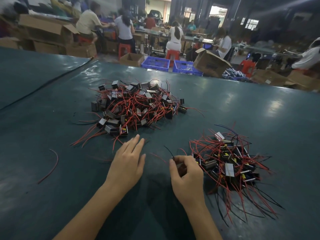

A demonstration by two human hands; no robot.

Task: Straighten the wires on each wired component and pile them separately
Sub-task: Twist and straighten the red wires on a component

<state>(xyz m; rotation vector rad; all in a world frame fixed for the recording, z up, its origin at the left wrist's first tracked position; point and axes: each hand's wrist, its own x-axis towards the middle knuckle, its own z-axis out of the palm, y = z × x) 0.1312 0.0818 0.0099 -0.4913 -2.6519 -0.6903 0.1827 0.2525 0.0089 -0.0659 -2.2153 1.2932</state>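
Note:
A large tangled heap of small black box components with red wires (pixel 136 104) lies in the middle of the dark green table (pixel 52 118). A second pile of the same components (pixel 230 163), with red and black wires fanning toward me, sits at the right. My left hand (pixel 128 161) reaches flat with straight fingers toward the near edge of the big heap and holds nothing. My right hand (pixel 187 172) is curled beside the right pile. It pinches a component whose black and red wires stick up to the left; my fingers mostly hide its body.
A loose red wire (pixel 52 163) lies on the table at the left, a loose black one (pixel 76 121) left of the heap. Beyond the far edge are blue crates (pixel 155 64), cardboard boxes (pixel 210 64) and several seated people at other benches.

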